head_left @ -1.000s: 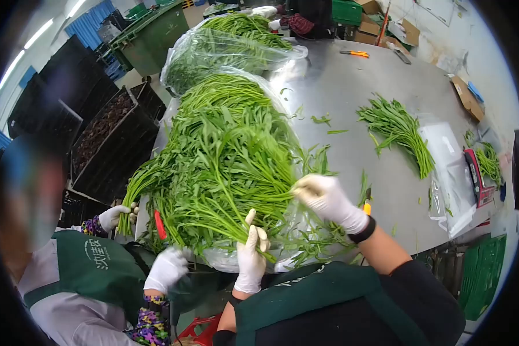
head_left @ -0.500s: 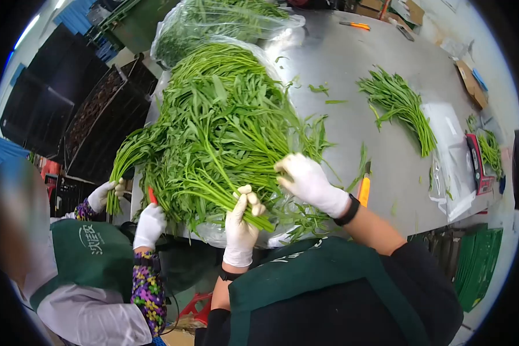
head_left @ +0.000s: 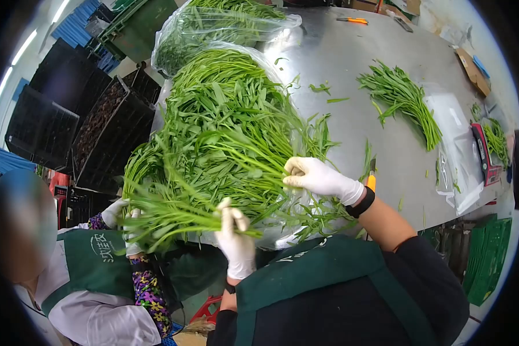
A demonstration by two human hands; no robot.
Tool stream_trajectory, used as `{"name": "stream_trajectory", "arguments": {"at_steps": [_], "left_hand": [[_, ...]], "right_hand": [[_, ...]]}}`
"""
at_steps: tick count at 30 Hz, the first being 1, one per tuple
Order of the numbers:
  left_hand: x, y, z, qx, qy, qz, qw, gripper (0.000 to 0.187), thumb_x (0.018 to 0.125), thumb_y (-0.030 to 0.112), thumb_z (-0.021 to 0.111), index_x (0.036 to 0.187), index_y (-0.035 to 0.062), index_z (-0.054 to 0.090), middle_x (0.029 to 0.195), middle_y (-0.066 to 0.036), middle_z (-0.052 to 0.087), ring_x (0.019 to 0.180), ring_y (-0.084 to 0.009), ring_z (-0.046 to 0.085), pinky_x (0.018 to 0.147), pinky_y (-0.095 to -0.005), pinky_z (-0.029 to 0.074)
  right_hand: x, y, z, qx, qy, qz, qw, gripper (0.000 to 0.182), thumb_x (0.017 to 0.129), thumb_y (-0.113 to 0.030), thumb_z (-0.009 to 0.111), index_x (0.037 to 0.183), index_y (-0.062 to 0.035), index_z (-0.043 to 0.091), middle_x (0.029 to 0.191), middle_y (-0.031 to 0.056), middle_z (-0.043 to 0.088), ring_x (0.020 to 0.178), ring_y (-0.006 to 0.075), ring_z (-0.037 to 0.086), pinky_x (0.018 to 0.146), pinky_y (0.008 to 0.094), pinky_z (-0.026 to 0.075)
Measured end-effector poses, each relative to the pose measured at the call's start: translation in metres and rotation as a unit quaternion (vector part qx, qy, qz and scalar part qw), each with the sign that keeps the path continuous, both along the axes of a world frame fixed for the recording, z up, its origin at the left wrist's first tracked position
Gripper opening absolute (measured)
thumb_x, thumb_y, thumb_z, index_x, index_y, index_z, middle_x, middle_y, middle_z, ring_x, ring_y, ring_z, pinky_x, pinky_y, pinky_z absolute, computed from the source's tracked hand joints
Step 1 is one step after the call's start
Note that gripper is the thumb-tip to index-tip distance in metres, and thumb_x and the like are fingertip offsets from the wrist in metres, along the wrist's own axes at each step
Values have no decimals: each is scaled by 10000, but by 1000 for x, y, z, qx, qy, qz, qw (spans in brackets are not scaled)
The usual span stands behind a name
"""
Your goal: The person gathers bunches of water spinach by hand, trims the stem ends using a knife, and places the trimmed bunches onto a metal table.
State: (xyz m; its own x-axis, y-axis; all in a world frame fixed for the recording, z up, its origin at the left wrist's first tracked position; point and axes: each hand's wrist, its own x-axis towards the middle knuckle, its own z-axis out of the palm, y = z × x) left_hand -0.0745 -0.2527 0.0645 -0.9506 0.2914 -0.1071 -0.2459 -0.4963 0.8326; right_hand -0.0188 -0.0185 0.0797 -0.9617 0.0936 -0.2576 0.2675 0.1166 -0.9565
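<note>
My gloved left hand (head_left: 235,243) is closed round the stems of a bunch of water spinach (head_left: 176,214), whose leafy end points left and is blurred by motion. My gloved right hand (head_left: 324,179) pinches a few water spinach stems at the right side of the big heap of water spinach (head_left: 216,95). That heap lies on clear plastic on the steel table (head_left: 328,63). Beside my right wrist lies a yellow-orange knife (head_left: 371,177), partly hidden by the wrist. A tied-looking smaller bunch of water spinach (head_left: 403,104) rests farther right.
At my left a co-worker in a green apron (head_left: 98,256) handles greens at the heap's edge. A bagged heap (head_left: 207,40) sits at the back. Plastic bags (head_left: 458,150), a red scale (head_left: 485,154) and another orange knife (head_left: 352,21) are on the table. Black crates (head_left: 101,132) stand left.
My left hand has lowered slightly, and its bunch has swung down and left. My right hand has shifted a little right and down and now pinches stems. The co-worker's red-orange tool is no longer visible.
</note>
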Motion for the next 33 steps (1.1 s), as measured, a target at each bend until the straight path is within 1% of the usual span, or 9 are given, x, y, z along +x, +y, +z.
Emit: {"name": "stream_trajectory", "arguments": {"at_steps": [3,11,15,17,19,22,26,29,33], "left_hand": [[15,21,-19,13,-150,-67,986,208,978,122,504,1157,21,532,818,-29,559,576,-73,431,530,-218,362],[22,23,-31,19,-128,-24,991,141,900,66,630,1000,43,534,825,-20,547,591,-79,471,486,-202,347],[22,20,-33,-9,-112,-24,993,140,884,48,638,980,33,537,738,-4,507,553,-76,461,481,-208,350],[22,18,-36,-25,-123,-21,992,128,882,48,640,964,29,543,733,-3,508,555,-76,460,483,-208,349],[24,16,-35,-35,-115,-30,992,119,881,47,641,953,25,549,754,-3,518,560,-73,461,488,-203,350],[26,14,-33,-65,-116,-19,991,115,883,43,635,966,13,562,764,-3,524,566,-70,462,493,-199,351],[25,7,-45,-44,-97,-31,994,151,890,54,631,1018,-4,578,779,-10,549,563,-68,463,488,-189,342],[18,1,-31,-43,-100,-73,991,167,915,99,611,1044,-4,589,782,-13,569,547,-60,460,469,-185,332],[14,-11,-24,-45,-100,4,994,216,953,162,570,1087,-6,586,752,0,553,529,-45,451,458,-174,323]], "right_hand": [[5,-9,-8,-165,-35,64,984,257,910,-161,611,1099,6,561,864,41,660,732,81,596,642,222,463],[8,-43,-29,-193,-21,66,979,227,917,-159,603,1076,3,604,809,25,638,699,69,563,633,212,446],[6,-49,-19,-99,-53,87,990,166,876,-139,634,983,-13,623,792,59,627,695,131,594,645,274,476],[2,-51,-29,269,155,-5,951,209,825,-155,674,998,-49,623,813,83,611,778,217,606,698,338,485],[-9,-55,-21,247,164,-68,953,332,771,-166,727,1067,-65,617,852,86,572,769,214,562,676,328,469],[-19,-64,10,372,323,-147,858,370,728,-197,742,1063,-83,635,869,85,565,800,245,569,695,351,467],[-28,-81,-21,318,257,47,912,310,790,-242,685,1046,-72,649,875,107,608,819,280,600,719,361,489],[-29,-77,-29,193,180,4,965,286,819,-234,653,1039,-51,645,873,139,648,816,314,631,713,379,505],[-22,-70,-19,234,110,48,965,234,850,-217,617,1004,-41,614,870,159,659,820,316,650,701,385,513]]}}
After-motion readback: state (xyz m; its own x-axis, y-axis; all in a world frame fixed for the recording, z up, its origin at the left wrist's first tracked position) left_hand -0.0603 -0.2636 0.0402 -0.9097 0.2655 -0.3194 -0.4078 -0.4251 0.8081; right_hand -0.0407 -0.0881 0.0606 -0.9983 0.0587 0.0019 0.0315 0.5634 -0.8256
